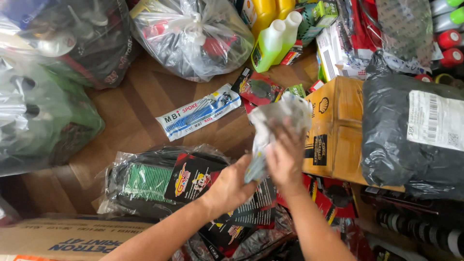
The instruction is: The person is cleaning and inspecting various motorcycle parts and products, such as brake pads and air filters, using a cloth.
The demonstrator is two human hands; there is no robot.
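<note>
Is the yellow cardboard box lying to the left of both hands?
No, the yellow cardboard box sits to the right of the left hand and right hand, which hold a crumpled plastic packet.

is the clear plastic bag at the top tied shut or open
Tied shut: the clear plastic bag has its neck gathered into a knot on top, with the contents fully enclosed.
</note>
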